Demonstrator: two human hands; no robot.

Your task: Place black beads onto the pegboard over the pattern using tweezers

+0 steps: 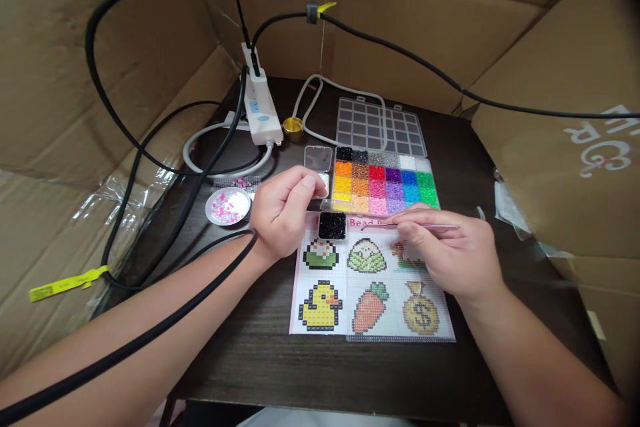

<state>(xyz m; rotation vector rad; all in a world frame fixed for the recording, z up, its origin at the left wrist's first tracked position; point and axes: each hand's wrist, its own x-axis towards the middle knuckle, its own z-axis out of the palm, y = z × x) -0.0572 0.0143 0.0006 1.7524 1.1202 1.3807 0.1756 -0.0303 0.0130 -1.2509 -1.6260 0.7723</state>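
My right hand (457, 250) holds pinkish metal tweezers (433, 226) lengthwise, their tips pointing left above the printed bead-pattern sheet (320, 273). Left of those tips stands a small clear box of black beads (332, 225), its lid raised. My left hand (287, 207) is closed, fingers curled and thumb pressed against them. Whatever it may pinch is hidden. Its fingertips are beside a small box of white beads (324, 183), partly covered by them. A clear pegboard (400, 338) lies over the sheet's right part, where carrot and money-bag patterns show through.
Behind the sheet sits a sorted bead case (385, 180), its gridded lid (415, 130) laid back. A white dish of pink and white beads (227, 207) is at left. A power strip (263, 110), gold cup (293, 129) and black cables (133, 193) lie within cardboard walls (410, 0).
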